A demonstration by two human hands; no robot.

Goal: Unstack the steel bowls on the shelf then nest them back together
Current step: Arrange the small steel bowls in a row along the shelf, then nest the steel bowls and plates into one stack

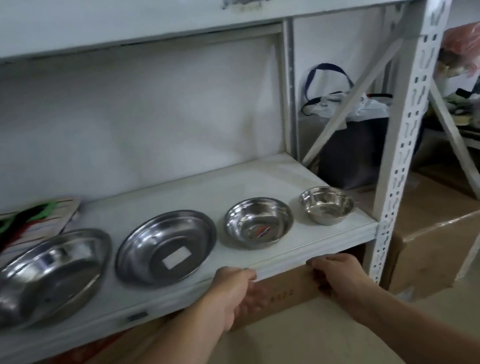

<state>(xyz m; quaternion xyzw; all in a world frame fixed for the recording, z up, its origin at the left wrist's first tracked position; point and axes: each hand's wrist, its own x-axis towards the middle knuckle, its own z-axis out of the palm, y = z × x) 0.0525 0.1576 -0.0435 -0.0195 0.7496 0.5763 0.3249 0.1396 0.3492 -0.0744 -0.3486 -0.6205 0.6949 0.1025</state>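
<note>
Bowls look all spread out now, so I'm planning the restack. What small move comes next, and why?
Probably lift the right hand from the shelf edge to the smallest bowl. All four bowls sit apart in a row by size, both hands are empty, and the second smallest bowl lies right beside it.

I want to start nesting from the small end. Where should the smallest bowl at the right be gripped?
Probably pinch the smallest bowl at its near rim, coming from the front and above with the right hand. It stands upright, open side up, apart from its neighbour, with the shelf edge clear in front.
</note>
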